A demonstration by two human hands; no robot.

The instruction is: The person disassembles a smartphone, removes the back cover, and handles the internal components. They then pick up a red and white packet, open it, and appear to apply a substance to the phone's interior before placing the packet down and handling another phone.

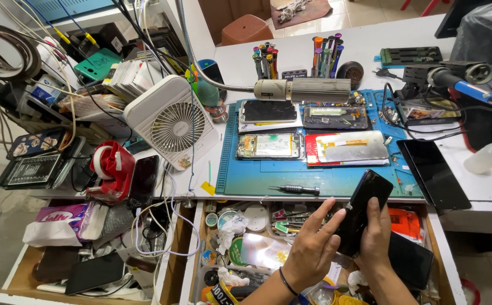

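— Right hand [377, 240] gripping a black phone [364, 212] from behind, tilted above the open drawer [435, 237]. Left hand [313, 248] spread, fingers resting against the phone's edge.

— Looks like inspection, mid-handling. Probably calls for a steady grip next, clear of the screwdriver [297, 189] on the blue mat [246, 175] atop the desk [483, 192].
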